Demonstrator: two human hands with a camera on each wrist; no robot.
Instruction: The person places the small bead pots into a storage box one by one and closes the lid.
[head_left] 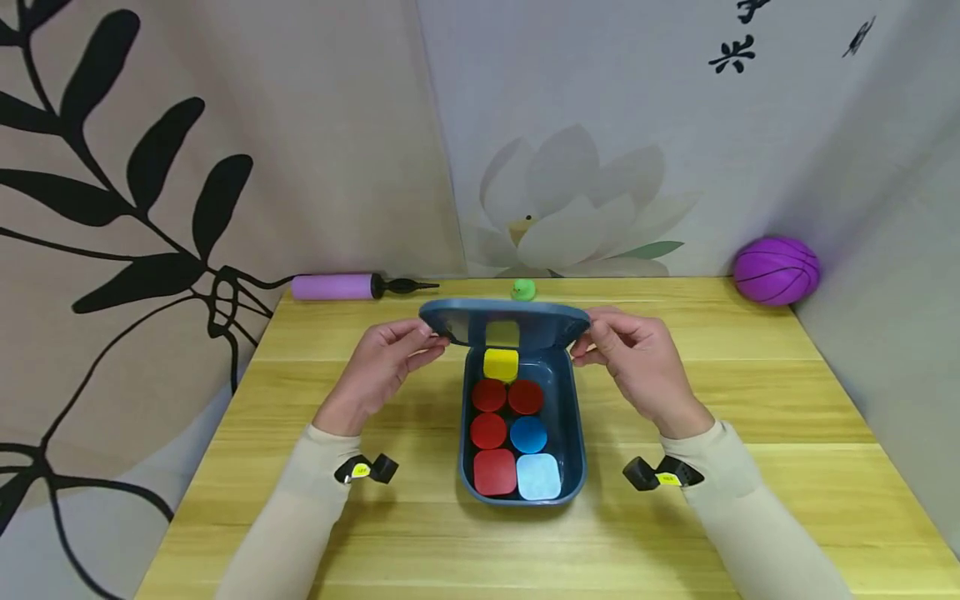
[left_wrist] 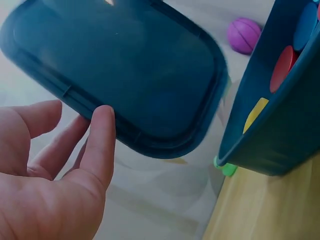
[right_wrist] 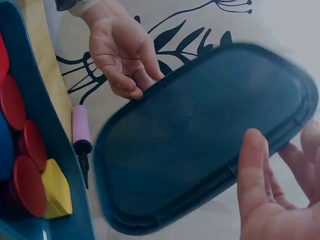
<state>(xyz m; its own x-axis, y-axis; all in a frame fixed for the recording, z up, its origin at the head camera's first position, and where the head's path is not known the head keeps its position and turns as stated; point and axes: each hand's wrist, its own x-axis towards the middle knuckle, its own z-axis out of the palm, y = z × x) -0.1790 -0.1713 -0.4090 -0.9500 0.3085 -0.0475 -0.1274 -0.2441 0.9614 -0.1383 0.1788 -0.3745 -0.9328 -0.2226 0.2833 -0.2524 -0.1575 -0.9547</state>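
My left hand (head_left: pixel 386 367) and right hand (head_left: pixel 641 362) pinch a dark blue lid (left_wrist: pixel 125 70) by its two sides. Tilted up, the lid is apart from the matching blue box (head_left: pixel 562 408), above its far end, with its underside facing me. Inside the box lie three red round pieces (head_left: pixel 488 431), a blue round piece (head_left: pixel 528 435), a red square piece (head_left: pixel 495 472), a light blue square piece (head_left: pixel 538 477) and a yellow block (head_left: pixel 500 364). Fingers (right_wrist: pixel 251 155) of my right hand press the lid's inner rim in the right wrist view.
On the wooden table (head_left: pixel 397 542), a purple air pump (head_left: pixel 333 287) lies at the back left. A small green toy (head_left: pixel 523 289) stands behind the box. At the back right corner sits a purple ball (head_left: pixel 777 271). Printed curtains border the table's back and sides.
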